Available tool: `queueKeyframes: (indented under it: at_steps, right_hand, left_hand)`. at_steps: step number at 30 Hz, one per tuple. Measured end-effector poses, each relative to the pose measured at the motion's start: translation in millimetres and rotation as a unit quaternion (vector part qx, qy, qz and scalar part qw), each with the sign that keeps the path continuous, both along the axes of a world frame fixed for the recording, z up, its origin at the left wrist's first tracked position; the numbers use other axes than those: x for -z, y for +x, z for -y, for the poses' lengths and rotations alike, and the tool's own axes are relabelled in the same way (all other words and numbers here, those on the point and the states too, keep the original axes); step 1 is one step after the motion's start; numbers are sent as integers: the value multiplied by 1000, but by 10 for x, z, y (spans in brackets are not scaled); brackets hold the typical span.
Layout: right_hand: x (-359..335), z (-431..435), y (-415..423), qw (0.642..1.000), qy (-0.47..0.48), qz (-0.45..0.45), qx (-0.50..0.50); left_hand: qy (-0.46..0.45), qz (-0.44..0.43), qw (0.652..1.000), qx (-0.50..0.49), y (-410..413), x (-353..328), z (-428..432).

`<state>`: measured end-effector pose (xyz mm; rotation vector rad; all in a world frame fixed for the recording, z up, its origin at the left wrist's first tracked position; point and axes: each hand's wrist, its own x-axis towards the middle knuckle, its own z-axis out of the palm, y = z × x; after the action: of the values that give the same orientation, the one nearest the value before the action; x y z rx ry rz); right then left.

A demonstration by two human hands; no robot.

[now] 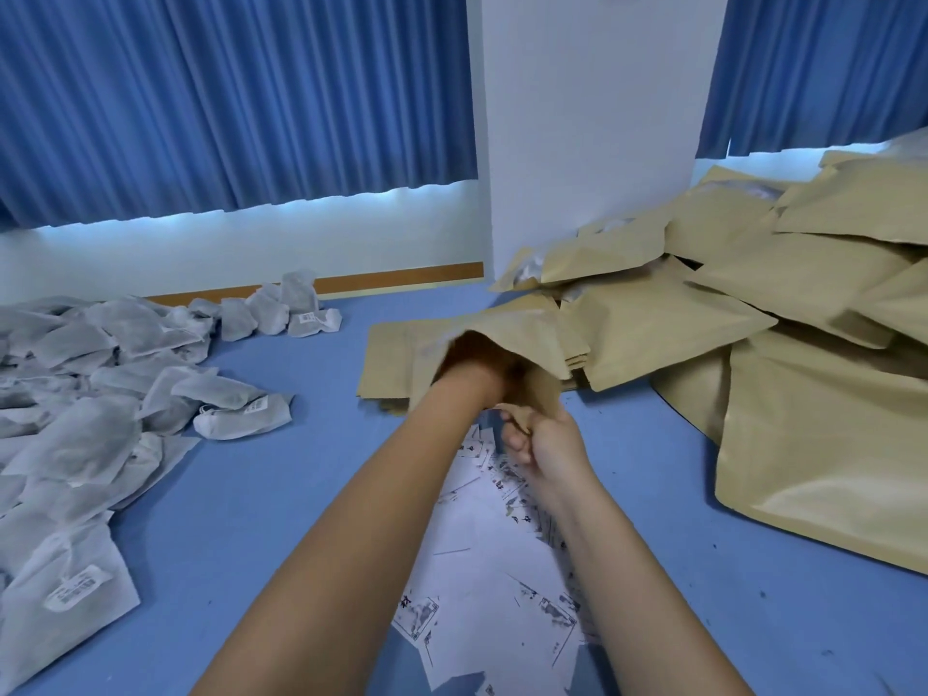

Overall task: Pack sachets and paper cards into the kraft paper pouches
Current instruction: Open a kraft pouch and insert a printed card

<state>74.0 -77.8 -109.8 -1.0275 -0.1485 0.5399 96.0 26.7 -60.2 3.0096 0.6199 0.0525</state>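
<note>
kraft pouch (502,326): right grip (545,447) pinches its mouth edge; left grip (469,368) is inside it, hidden, cannot tell its state.

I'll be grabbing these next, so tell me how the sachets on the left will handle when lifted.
The sachets look floppy: they sag and crease across one another. Probably light, as the thin fabric shows grey filling. Unlikely to roll, since they lie flat on the floor.
</note>
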Motion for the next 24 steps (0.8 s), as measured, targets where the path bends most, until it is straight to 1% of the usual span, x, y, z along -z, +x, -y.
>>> queueKeyframes:
  at_steps: [2, 3, 4, 5, 6, 7, 8, 9, 10, 11, 12, 13, 15, 17, 19, 20, 21, 22, 23, 24]
  right_hand:
    - [37, 74, 116, 999, 25, -30, 28]
    - [56, 93, 151, 998, 33, -42, 35]
    - [75, 100, 172, 997, 33, -50, 41]
    - [95, 92, 194, 997, 29, -57, 46]
    - [109, 82, 208, 997, 28, -62, 48]
    - [119, 64, 215, 996, 31, -64, 48]
    - [131, 44, 215, 997, 27, -60, 44]
    - [144, 17, 209, 998, 11, -50, 38]
    - [158, -10, 199, 999, -8, -39, 36]
    - [171, -32, 189, 999, -21, -32, 37]
    - [186, -41, 184, 998, -24, -31, 43]
    - [193, -44, 189, 998, -20, -35, 48]
    - [185, -13, 214, 997, 3, -50, 60]
    - [181, 25, 253, 995, 20, -67, 67]
    - [180, 37, 253, 995, 24, -73, 66]
    - [180, 34, 242, 995, 24, -74, 65]
    - [179, 28, 237, 995, 24, -75, 64]
    - [179, 25, 238, 995, 24, -74, 66]
    - [174, 22, 238, 995, 26, -71, 68]
    - [169, 17, 235, 995, 29, -66, 67]
  left_hand:
    - [1, 51, 996, 74, -134, -61, 170]
    - [16, 87, 987, 134, -278, -70, 245]
    - [44, 156, 961, 225, -469, -48, 305]
    - [79, 215, 930, 288, -646, -8, 331]
    - [107, 245, 910, 316, -790, 79, 292]
    - [107, 252, 912, 307, -907, 160, 227]
    - [87, 215, 941, 248, -967, 245, 162]
    - [65, 155, 972, 163, -998, 338, 94]
    - [28, 81, 993, 81, -1020, 436, 8]
    - [9, 11, 999, 36, -1021, 515, -59]
    - [-1, -34, 999, 22, -1019, 581, -114]
    - [4, -49, 999, 14, -1013, 617, -152]
    - [28, -40, 999, 1, -984, 664, -210]
    - [63, -53, 997, -7, -971, 648, -202]
    - [100, -33, 994, 1, -1005, 577, -125]
    - [109, 1, 994, 10, -1027, 533, -89]
    - [90, 65, 993, 31, -1045, 501, -52]
    - [34, 134, 989, 60, -1056, 458, 0]
    - [-60, 192, 976, 80, -1061, 402, 66]
    - [-173, 243, 950, 85, -1049, 325, 140]
